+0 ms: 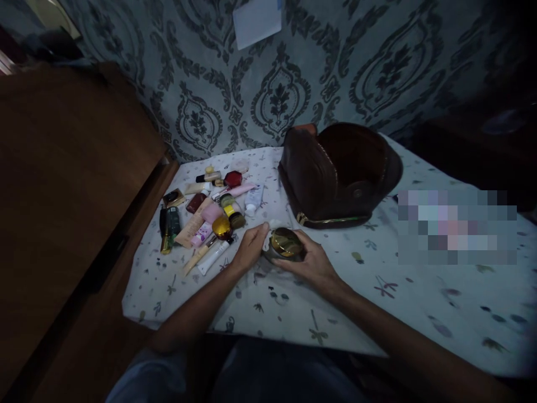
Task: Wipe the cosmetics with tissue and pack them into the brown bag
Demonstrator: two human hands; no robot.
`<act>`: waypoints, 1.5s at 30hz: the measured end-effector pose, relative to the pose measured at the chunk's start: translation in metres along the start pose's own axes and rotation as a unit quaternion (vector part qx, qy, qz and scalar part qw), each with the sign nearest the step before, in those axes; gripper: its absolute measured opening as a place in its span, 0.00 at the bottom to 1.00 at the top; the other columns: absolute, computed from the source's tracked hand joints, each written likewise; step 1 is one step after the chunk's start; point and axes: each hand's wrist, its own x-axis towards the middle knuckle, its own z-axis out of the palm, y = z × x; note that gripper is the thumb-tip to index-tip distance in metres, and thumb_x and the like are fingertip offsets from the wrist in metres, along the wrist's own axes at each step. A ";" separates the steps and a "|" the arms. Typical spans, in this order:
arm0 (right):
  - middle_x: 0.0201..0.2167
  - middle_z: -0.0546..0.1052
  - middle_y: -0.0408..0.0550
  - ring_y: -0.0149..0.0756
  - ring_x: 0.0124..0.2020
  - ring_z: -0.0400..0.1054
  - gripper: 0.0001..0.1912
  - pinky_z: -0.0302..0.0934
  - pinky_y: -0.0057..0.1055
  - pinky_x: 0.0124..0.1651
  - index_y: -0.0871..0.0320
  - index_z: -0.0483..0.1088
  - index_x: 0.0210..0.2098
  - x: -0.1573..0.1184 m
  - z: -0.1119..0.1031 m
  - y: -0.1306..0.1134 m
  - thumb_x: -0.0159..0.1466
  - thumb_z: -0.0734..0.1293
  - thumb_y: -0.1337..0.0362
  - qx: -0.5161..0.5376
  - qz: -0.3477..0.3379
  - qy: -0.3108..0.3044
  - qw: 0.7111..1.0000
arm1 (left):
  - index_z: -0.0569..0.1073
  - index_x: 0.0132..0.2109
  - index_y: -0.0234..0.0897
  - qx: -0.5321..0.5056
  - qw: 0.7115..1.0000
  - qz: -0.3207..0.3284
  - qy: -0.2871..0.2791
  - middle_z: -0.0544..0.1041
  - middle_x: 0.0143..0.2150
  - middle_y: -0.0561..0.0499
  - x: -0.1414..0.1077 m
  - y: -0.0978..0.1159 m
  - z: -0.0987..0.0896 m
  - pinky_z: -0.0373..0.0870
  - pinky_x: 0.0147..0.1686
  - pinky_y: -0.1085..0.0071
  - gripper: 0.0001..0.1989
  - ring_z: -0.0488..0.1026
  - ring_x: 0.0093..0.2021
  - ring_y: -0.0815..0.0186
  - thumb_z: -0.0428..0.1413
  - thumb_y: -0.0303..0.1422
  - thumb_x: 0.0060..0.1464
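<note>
A round jar with a shiny gold lid point(286, 243) is held just above the table's front part. My right hand point(314, 260) is closed around its right side, thumb near the top and fingers below. At its left side my left hand point(250, 246) pinches a thin whitish cloth point(274, 224) against the jar. The cloth partly shows behind and beneath the jar; dim light blurs its edges. To the left of my left hand lie several cosmetics, among them a gold-capped jar point(222, 228), a white tube point(215, 256) and a pink item point(212, 212).
A brown leather bag point(308, 168) stands with its top gaping behind my right hand. A patterned white cloth point(272, 313) covers the table. A red bottle point(233, 178) and a dark green bottle point(173, 221) lie in the cluster. A wooden cabinet point(75, 168) borders the left.
</note>
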 end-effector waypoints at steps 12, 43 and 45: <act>0.54 0.73 0.53 0.47 0.55 0.68 0.41 0.63 0.45 0.59 0.54 0.62 0.59 -0.001 0.000 -0.003 0.50 0.76 0.51 0.091 0.060 -0.003 0.994 | 0.58 0.28 0.39 0.069 0.996 0.057 0.008 0.56 0.26 0.57 -0.005 0.005 -0.004 0.54 0.30 0.72 0.25 0.55 0.28 0.70 0.44 0.56 0.62; 0.42 0.77 0.51 0.42 0.41 0.72 0.27 0.68 0.41 0.48 0.56 0.70 0.47 -0.003 -0.001 0.010 0.55 0.73 0.46 0.004 0.008 -0.037 0.999 | 0.61 0.31 0.40 0.280 0.932 0.230 0.035 0.66 0.31 0.51 -0.013 0.018 -0.008 0.62 0.38 0.68 0.15 0.66 0.35 0.63 0.43 0.38 0.67; 0.42 0.77 0.50 0.42 0.42 0.72 0.30 0.67 0.41 0.49 0.54 0.68 0.54 -0.004 -0.001 0.009 0.57 0.72 0.47 0.003 0.003 -0.043 0.999 | 0.58 0.29 0.41 0.283 0.930 0.231 0.049 0.63 0.29 0.53 -0.014 0.018 -0.008 0.60 0.36 0.68 0.16 0.64 0.33 0.64 0.44 0.38 0.67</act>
